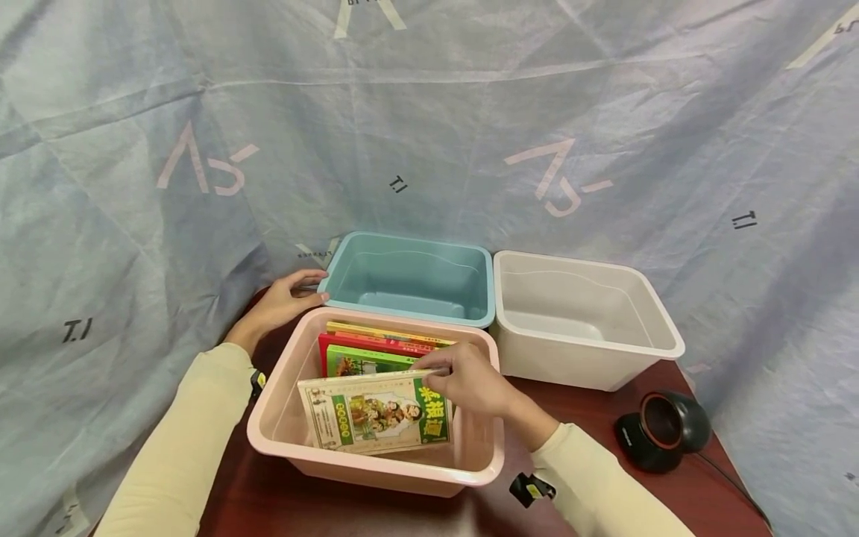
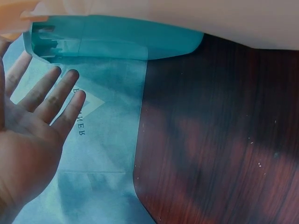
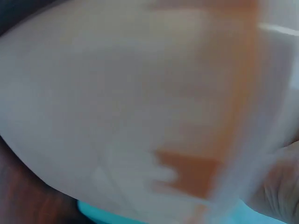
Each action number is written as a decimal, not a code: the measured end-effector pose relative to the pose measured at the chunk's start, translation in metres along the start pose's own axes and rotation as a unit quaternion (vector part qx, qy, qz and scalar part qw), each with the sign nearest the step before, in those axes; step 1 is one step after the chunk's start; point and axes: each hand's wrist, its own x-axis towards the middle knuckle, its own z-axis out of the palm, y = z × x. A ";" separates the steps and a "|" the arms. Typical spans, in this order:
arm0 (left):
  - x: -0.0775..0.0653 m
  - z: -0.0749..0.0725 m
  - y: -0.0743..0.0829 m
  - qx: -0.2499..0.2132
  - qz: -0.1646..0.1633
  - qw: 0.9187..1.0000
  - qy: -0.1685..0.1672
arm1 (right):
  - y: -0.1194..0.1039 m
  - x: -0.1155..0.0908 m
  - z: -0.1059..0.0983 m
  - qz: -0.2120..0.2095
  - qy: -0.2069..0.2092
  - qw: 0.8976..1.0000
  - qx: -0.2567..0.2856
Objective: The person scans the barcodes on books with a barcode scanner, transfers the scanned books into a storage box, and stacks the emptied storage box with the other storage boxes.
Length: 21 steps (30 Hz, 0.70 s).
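Note:
My right hand (image 1: 473,380) pinches a thin cream picture book (image 1: 382,418) by its upper right edge. The book leans inside a pink bin (image 1: 376,473), its illustrated cover towards me. Behind it in the same bin stand a green book (image 1: 369,359), a red book (image 1: 324,352) and a yellow-edged book (image 1: 389,333). At the left end of the blue bin (image 1: 429,276), my left hand (image 1: 285,302) touches the rim. The left wrist view shows that hand (image 2: 35,135) with its fingers extended and spread. In the right wrist view the bin wall fills most of the blurred picture.
Right of the blue bin is a white bin (image 1: 557,362). A black round device (image 1: 661,432) with a cable stands on the dark red wooden table (image 1: 577,418) at the right. A grey-blue printed sheet (image 1: 429,149) hangs behind the bins.

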 end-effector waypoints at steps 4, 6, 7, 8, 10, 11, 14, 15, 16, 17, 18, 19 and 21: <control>-0.001 -0.001 0.001 -0.001 0.004 1.000 -0.002 | -0.014 -0.007 -0.021 -0.016 0.051 0.999 0.004; -0.001 0.000 0.002 -0.004 0.006 1.000 -0.003 | -0.023 -0.013 -0.033 -0.018 0.078 0.997 0.006; -0.002 0.000 0.003 -0.008 0.008 1.000 -0.004 | -0.028 -0.016 -0.040 -0.022 0.094 0.995 0.002; -0.002 0.000 0.002 -0.012 0.010 1.000 -0.007 | -0.032 -0.020 -0.046 -0.024 0.109 0.994 0.003; -0.003 0.000 0.002 -0.010 0.010 1.000 -0.007 | -0.042 -0.028 -0.060 -0.028 0.139 0.990 0.002; -0.004 0.000 0.001 -0.010 0.011 1.000 -0.007 | -0.046 -0.033 -0.067 -0.027 0.154 0.988 0.002; -0.005 -0.001 0.001 -0.003 0.009 1.000 -0.004 | -0.057 -0.051 -0.087 -0.024 0.194 0.981 -0.007; -0.005 -0.002 0.001 0.002 0.007 1.000 -0.002 | -0.060 -0.057 -0.093 -0.024 0.206 0.978 -0.012; -0.005 -0.002 0.001 0.003 0.006 1.000 -0.001 | -0.061 -0.064 -0.099 -0.024 0.219 0.975 -0.018; -0.006 -0.002 0.002 0.001 0.004 1.000 0.000 | -0.063 -0.071 -0.104 -0.021 0.232 0.972 -0.029; -0.006 -0.003 0.002 0.001 0.002 1.000 0.000 | -0.064 -0.079 -0.109 -0.017 0.247 0.968 -0.042; -0.006 -0.003 0.003 0.002 0.000 1.000 0.000 | -0.064 -0.087 -0.114 -0.013 0.262 0.963 -0.054; -0.007 -0.003 0.004 0.000 -0.003 1.000 0.000 | -0.062 -0.103 -0.122 0.006 0.294 0.953 -0.075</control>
